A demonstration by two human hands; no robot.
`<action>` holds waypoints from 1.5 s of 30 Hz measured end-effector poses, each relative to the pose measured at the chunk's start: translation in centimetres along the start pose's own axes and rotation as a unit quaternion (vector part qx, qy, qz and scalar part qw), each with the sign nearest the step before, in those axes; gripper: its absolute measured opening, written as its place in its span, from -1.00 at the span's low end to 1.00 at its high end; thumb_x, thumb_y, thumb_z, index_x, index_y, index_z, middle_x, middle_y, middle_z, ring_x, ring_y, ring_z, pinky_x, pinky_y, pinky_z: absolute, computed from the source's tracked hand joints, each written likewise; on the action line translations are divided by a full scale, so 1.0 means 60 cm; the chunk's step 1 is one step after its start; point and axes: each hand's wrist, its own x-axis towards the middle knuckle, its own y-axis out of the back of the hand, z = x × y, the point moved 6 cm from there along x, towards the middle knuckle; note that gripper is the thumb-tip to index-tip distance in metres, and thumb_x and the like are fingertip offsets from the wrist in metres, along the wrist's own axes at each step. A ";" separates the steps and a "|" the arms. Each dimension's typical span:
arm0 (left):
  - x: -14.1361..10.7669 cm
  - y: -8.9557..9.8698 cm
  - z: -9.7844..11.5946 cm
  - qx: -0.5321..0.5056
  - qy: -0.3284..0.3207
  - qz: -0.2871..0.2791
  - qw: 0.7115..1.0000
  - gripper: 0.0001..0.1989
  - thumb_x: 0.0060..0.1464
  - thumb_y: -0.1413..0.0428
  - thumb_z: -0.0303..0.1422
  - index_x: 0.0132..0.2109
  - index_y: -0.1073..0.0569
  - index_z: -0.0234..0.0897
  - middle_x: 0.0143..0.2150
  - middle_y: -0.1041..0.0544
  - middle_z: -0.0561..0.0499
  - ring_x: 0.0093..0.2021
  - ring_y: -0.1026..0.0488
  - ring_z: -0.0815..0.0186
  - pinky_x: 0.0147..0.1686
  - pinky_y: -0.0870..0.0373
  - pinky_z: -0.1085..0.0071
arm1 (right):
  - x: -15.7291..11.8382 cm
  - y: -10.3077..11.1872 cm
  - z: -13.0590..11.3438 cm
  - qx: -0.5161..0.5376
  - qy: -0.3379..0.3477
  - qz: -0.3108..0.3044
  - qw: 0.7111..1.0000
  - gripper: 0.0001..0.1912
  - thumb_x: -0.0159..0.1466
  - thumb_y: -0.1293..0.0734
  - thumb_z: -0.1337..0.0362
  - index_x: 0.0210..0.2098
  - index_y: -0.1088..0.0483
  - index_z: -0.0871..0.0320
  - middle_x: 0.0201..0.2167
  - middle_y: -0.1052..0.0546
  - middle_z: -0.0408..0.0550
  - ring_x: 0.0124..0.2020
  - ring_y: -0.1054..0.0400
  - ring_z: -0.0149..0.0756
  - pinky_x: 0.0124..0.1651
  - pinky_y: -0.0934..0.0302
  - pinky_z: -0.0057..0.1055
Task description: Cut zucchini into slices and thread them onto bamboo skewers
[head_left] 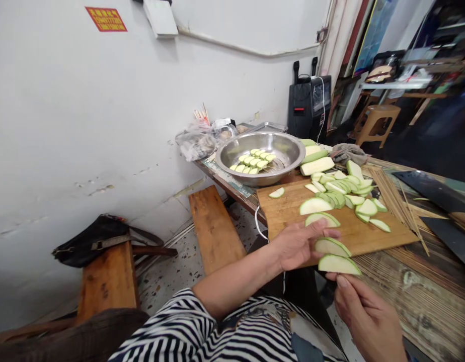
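Note:
My right hand (370,314) is pinched below two pale green-edged zucchini slices (340,265), lined up one behind the other as on a skewer; the stick itself is mostly hidden. My left hand (298,244) is beside these slices, thumb and a finger stretched over the near edge of the cutting board (387,240). Just beyond its thumb is another zucchini half-slice (319,218). More cut slices (332,198) are heaped across the board, with one lone slice (277,192) at its left.
A steel basin (289,168) holds skewered slices (255,161). Behind the board lie peeled zucchini pieces (317,166) and a grey cloth (349,153). Bamboo skewers (393,201) and a dark blade (436,191) are to the right. Wooden benches (215,226) stand left; a black speaker (308,108) is behind.

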 end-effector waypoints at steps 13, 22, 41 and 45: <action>-0.006 -0.003 -0.022 0.013 -0.067 0.071 0.995 -0.64 -0.29 -0.35 -0.26 -0.38 -0.49 -0.47 -0.44 -0.53 -0.11 -0.39 -0.48 0.31 -0.23 -0.37 0.38 | 0.015 0.003 -0.043 -0.308 0.259 0.083 0.912 -0.84 0.11 -0.39 0.23 -0.33 -0.55 0.12 -0.39 -0.59 0.06 -0.43 -0.43 -0.19 -0.32 -0.25 -0.31; 0.001 -0.005 -0.012 -0.064 -0.029 0.035 0.997 -0.73 -0.17 -0.31 -0.38 -0.30 -0.49 -0.46 -0.36 -0.57 -0.14 -0.32 -0.54 0.23 -0.17 -0.38 0.33 | 0.002 -0.051 -0.003 0.204 -0.161 -0.104 0.960 -0.76 0.22 -0.33 0.09 -0.36 -0.39 0.16 -0.76 0.06 -0.44 -0.79 0.36 -0.66 -0.75 0.28 -0.61; 0.006 0.015 -0.021 -0.054 -0.008 0.051 0.997 -0.69 0.04 -0.17 -0.23 -0.16 -0.47 -0.39 -0.22 -0.56 -0.17 -0.21 -0.50 0.23 -0.27 -0.40 0.37 | 0.028 -0.031 0.005 0.105 -0.074 -0.040 0.991 -0.71 0.15 -0.39 0.06 -0.33 -0.43 0.18 -0.72 -0.03 -0.35 -0.71 0.16 -0.57 -0.68 0.24 -0.58; -0.005 0.006 -0.045 -0.002 0.002 0.029 1.000 -0.60 -0.17 -0.31 -0.22 -0.23 -0.50 -0.43 -0.31 -0.55 -0.11 -0.39 -0.43 0.40 -0.33 -0.31 0.49 | 0.032 -0.041 -0.009 0.124 -0.068 -0.047 0.989 -0.73 0.17 -0.37 0.07 -0.42 -0.38 0.16 -0.74 -0.01 -0.37 -0.74 0.19 -0.59 -0.70 0.24 -0.59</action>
